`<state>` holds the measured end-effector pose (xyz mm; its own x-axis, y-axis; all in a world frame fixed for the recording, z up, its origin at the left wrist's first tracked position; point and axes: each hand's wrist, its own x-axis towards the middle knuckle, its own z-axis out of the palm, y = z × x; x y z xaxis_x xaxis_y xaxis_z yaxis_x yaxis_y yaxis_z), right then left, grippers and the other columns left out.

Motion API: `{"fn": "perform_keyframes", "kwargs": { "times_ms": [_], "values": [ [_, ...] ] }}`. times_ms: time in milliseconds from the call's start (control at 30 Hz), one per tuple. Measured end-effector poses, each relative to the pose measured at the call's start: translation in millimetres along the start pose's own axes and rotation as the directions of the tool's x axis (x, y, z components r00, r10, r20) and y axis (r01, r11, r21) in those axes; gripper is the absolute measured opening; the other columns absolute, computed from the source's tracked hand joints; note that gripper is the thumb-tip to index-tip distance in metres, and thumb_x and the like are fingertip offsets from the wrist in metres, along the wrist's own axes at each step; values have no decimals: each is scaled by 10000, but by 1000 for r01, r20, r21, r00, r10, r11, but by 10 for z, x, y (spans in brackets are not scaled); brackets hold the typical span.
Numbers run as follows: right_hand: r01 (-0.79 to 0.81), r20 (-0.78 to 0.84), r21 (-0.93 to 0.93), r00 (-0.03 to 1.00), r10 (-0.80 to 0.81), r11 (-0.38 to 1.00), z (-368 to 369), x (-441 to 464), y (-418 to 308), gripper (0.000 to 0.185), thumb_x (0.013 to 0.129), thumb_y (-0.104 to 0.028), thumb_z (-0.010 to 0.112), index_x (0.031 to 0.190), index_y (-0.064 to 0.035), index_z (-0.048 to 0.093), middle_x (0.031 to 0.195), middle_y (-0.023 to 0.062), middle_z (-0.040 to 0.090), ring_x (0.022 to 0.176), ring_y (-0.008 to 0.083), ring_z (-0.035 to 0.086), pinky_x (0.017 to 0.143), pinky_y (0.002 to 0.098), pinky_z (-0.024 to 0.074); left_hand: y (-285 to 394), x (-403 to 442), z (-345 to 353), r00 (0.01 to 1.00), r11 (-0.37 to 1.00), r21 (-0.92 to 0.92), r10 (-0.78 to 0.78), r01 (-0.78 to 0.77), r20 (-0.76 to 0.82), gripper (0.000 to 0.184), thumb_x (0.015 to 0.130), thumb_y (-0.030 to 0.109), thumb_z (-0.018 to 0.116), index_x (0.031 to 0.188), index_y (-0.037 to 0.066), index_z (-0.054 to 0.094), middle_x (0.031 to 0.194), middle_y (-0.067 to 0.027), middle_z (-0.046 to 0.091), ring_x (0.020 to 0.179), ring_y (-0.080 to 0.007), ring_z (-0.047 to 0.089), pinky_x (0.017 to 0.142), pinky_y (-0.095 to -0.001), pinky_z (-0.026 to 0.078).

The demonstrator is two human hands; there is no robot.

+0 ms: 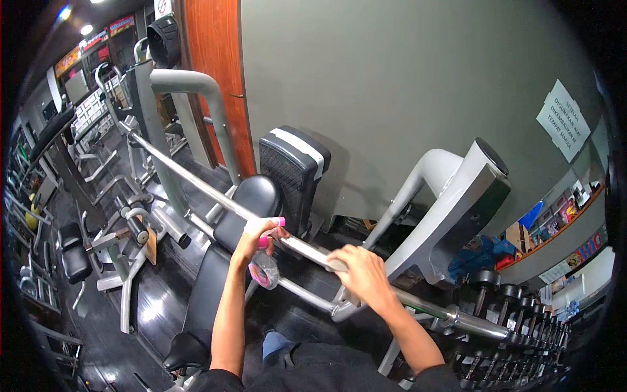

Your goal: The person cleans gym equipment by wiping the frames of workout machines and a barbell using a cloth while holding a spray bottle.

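Note:
A long metal barbell point(196, 181) runs diagonally across a bench press rack. My left hand point(260, 236) is at the bar near its middle, with its fingers closed round a pink spray bottle with a clear body point(264, 270) that hangs just below the bar. Farther right, my right hand point(359, 271) lies over the bar, its fingers curled on a pale cloth or the bar's grip; which of these is hard to tell. Beneath the bar is a black padded bench point(212, 287).
A grey rack upright point(450, 202) stands at the right, another frame point(189, 81) at the left. Dumbbells point(486, 279) fill a rack at the lower right. Behind the bench is a black padded machine part point(294, 163) against the grey wall. Gym machines crowd the left side.

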<state>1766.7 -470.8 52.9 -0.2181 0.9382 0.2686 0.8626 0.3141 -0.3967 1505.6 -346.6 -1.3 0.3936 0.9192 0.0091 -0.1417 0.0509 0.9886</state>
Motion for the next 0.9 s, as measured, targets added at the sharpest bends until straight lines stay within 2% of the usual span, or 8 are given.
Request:
{"fn": "perform_keyframes", "kwargs": {
  "times_ms": [167,233,367,433,500,600,700,900],
  "values": [
    [-71,-24,216,997,78,974,389,677,-99,179,828,-215,708,995,-160,739,891,111,715,867,364,685,779,463,544,30,-12,3,1000,1000,16,9,-10,25,438,908,407,601,896,-22,689,874,-133,718,508,-156,573,455,-279,439],
    [-272,113,232,961,252,934,430,873,-152,194,835,-267,718,999,-172,759,922,116,744,889,344,711,791,437,557,45,9,-21,999,999,50,1,-3,39,440,902,420,618,876,-13,692,875,-129,716,513,-154,577,458,-278,444],
    [-267,402,251,903,151,930,532,980,440,335,833,-343,711,1104,-151,754,991,135,752,836,211,723,737,354,558,34,16,-31,998,1000,-18,-6,8,61,419,906,401,624,856,-9,697,869,-121,717,511,-148,573,467,-270,444],
    [-468,677,145,689,258,872,261,914,579,326,835,-360,708,1102,-182,767,890,25,749,703,110,620,581,291,511,61,16,-48,996,1000,24,-13,11,88,406,910,383,599,884,-12,687,906,-127,721,504,-138,561,467,-264,447],
    [-480,762,8,571,305,877,132,724,782,315,862,-379,691,1106,-195,766,836,17,729,610,140,543,520,331,460,106,19,-41,993,998,64,-32,25,112,384,912,361,582,906,-10,676,941,-126,726,496,-128,547,470,-255,451],
    [-520,668,1,636,387,854,-10,386,903,309,846,-373,692,1088,-196,769,954,73,761,792,202,703,769,332,553,31,58,-72,989,999,32,-26,21,144,381,914,357,584,910,-12,677,938,-127,725,500,-125,552,469,-255,451],
    [-509,539,-1,724,429,861,-115,294,716,305,815,-370,711,1058,-198,776,993,89,762,925,235,730,871,326,546,1,68,-86,986,1000,-14,-15,17,166,354,931,332,602,861,-7,679,917,-128,727,520,-129,577,451,-256,450],
    [-464,91,-65,879,468,883,175,485,-242,179,828,-240,710,987,-188,773,900,146,730,867,385,696,790,462,555,13,78,-90,983,997,-40,-54,62,178,328,940,292,639,817,-8,689,892,-111,728,507,-132,579,437,-257,447]
  ]
}}
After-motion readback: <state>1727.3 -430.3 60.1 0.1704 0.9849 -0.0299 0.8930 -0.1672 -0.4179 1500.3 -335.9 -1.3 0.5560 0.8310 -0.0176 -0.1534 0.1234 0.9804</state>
